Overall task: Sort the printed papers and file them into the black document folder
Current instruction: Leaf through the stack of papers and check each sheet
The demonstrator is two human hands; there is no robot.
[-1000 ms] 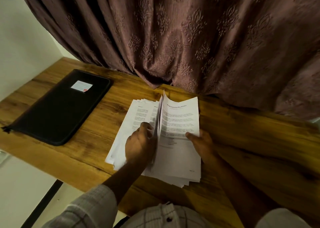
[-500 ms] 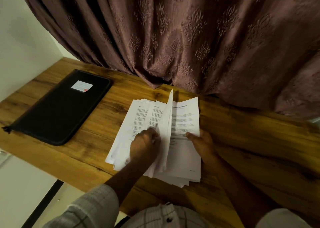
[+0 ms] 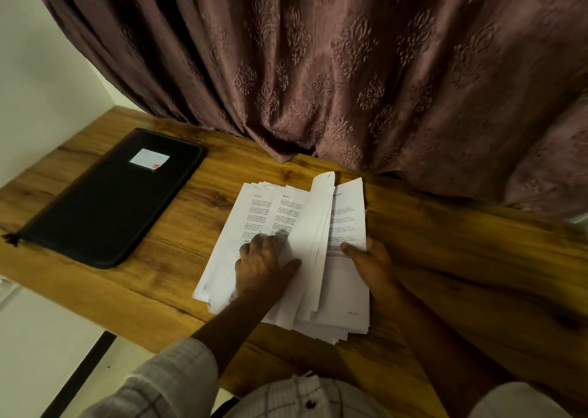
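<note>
A fanned stack of printed papers [image 3: 345,293] lies on the wooden table in front of me. My left hand [image 3: 261,266] holds a few lifted sheets [image 3: 313,227] by their lower part, thumb on top, and they lean to the left over the pages spread underneath. My right hand [image 3: 370,265] grips the right edge of the stack, thumb resting on the top page. The black document folder [image 3: 105,211] lies shut at the table's left end, a white label near its far end and a zip pull at its near left corner.
A heavy patterned curtain [image 3: 350,68] hangs along the table's [image 3: 178,277] far edge, just behind the papers. A white wall stands at the left. The table's near edge runs just in front of my checked shirt.
The sheets my left hand holds have swung from nearly upright over to the left, covering more of the left pages. My right hand has stayed at the stack's right edge.
</note>
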